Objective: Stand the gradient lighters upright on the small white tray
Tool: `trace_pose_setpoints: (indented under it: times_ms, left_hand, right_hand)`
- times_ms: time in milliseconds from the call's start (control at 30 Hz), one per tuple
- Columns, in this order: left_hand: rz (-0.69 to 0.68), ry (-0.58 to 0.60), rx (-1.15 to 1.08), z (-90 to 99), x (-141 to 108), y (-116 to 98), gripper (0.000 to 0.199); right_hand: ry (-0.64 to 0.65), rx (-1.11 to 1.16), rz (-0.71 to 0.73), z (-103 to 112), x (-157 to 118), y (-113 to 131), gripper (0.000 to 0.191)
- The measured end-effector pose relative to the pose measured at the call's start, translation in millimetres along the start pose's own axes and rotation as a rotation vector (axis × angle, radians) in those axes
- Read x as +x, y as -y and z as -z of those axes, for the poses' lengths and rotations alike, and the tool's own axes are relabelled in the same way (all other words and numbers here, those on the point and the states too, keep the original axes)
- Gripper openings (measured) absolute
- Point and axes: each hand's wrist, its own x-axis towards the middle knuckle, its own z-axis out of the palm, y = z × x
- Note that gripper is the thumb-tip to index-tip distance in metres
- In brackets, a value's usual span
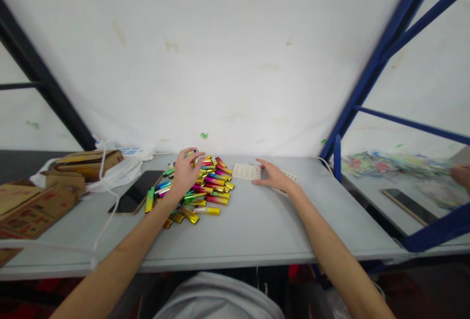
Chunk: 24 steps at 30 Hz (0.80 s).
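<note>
Many shiny metallic lighter-like pieces in gold, pink, green and blue form a pile [211, 184] left of the middle of the table. Over its upper left part is my left hand [186, 171], its fingers curled around or above some pieces; what lies between them is too small to name. My right hand [273, 176] has thumb and fingers spread apart at the right end of a white sheet with raised round bumps [246, 172]. A second bumpy white piece [288, 175] shows partly behind that hand.
On the grey table [257, 231], a dark phone-like slab [137, 191] lies left of the pile. Cardboard boxes [40, 206] and a white cable [106, 182] are farther left. Past the blue frame [362, 84] are colourful packets [396, 164], another phone [409, 206] and another person's hand [460, 174].
</note>
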Motion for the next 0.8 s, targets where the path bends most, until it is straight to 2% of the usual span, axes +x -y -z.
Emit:
trace_pose_setpoints:
  times_ms: [133,167,300,467,567,700,800]
  left_hand:
    - [0.197,0.051,-0.338,-7.8,1,-5,0.082]
    - [0.221,0.088,-0.416,-8.7,1,-9,0.082]
    - [0.189,0.292,-0.613,-11.8,1,-28,0.060]
    - [0.206,0.540,-0.666,-22.0,5,-46,0.050]
    - [0.222,0.592,-0.654,-27.3,8,-54,0.045]
    - [0.279,0.606,-0.688,-31.0,8,-60,0.059]
    - [0.327,0.638,-0.782,-30.2,5,-61,0.060]
  right_hand:
    - [-0.012,0.002,-0.055,0,2,3,0.097]
    - [-0.016,0.006,-0.056,0,3,4,0.097]
    - [-0.026,0.018,-0.021,-2,6,7,0.096]
    - [-0.038,0.013,-0.018,-3,8,8,0.095]
    - [-0.038,0.020,-0.011,-5,8,7,0.094]
    - [-0.040,0.033,0.004,-7,9,6,0.089]
    - [-0.033,0.028,0.009,-8,9,5,0.088]
